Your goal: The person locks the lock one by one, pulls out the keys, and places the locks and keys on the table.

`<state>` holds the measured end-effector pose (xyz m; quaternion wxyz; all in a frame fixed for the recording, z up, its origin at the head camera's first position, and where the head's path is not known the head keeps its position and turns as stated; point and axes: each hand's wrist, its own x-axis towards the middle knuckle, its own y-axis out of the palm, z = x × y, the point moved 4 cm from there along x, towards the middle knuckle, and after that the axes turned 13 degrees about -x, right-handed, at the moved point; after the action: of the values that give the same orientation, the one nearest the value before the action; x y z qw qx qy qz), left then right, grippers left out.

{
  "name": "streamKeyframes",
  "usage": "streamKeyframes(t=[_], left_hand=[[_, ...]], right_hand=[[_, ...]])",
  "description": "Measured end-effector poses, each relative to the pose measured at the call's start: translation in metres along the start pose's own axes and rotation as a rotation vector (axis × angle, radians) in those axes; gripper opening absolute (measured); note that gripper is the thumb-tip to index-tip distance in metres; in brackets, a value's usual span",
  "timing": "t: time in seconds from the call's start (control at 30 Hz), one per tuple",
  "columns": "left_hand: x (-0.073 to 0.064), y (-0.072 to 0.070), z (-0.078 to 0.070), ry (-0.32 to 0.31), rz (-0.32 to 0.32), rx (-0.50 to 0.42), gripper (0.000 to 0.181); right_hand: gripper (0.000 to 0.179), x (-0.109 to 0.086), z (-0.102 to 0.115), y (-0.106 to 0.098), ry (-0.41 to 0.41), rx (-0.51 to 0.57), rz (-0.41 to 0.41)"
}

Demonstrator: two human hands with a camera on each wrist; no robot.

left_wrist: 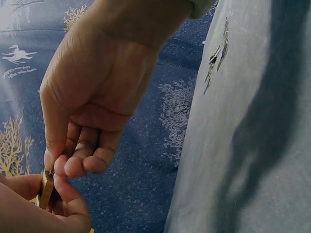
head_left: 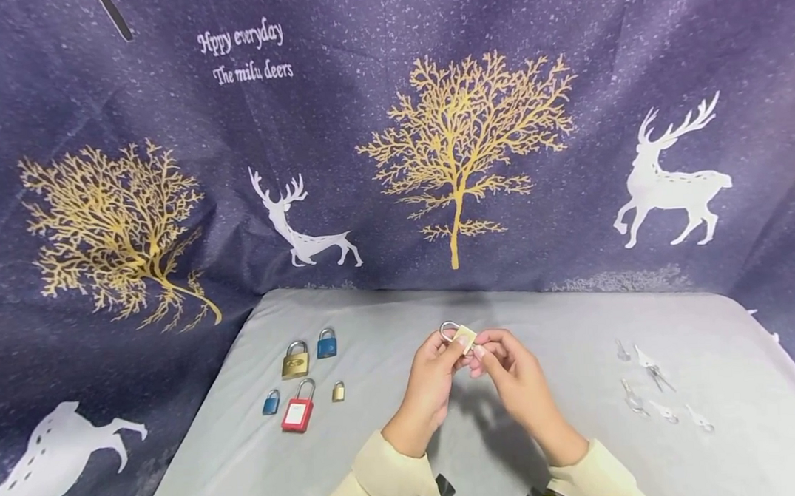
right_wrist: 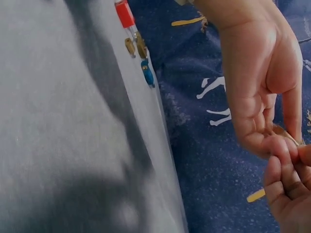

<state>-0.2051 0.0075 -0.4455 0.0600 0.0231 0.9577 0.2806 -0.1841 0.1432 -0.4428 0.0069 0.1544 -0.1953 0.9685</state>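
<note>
My left hand [head_left: 429, 386] grips a brass padlock [head_left: 466, 335] with a silver shackle, held above the table and tilted so its shackle points up and left. Thumb and fingers lie on the faces of the padlock's body. At the body's lower end my right hand [head_left: 521, 376] meets it, thumb and forefinger pinching a small metal piece that looks like a key, mostly hidden by the fingertips. In the left wrist view the padlock [left_wrist: 46, 191] is seen edge-on between both hands. Fingers cover most of it in the right wrist view.
On the left of the grey table [head_left: 394, 470] stand a large brass padlock [head_left: 295, 365], a blue padlock [head_left: 326, 346], a smaller blue padlock [head_left: 270, 404], a red padlock [head_left: 297, 414] and a small brass padlock [head_left: 338, 392]. Several keys [head_left: 652, 363] lie on the right. Behind hangs a patterned cloth [head_left: 399, 277].
</note>
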Motion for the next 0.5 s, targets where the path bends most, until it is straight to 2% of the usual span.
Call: streamKeyframes(t=[0.13,0.5], left_hand=[[0.0018,-0.0027,-0.0040,0.021,0.008,-0.019,0.008],[0.0043,-0.0031,-0.0072,0.023,0.022,-0.031,0.005]], right_hand=[[0.033,-0.0004,-0.0001,0.0005,-0.033,-0.042,0.021],[0.030,-0.0007,0.0026,0.0016,-0.068,0.020,-0.001]])
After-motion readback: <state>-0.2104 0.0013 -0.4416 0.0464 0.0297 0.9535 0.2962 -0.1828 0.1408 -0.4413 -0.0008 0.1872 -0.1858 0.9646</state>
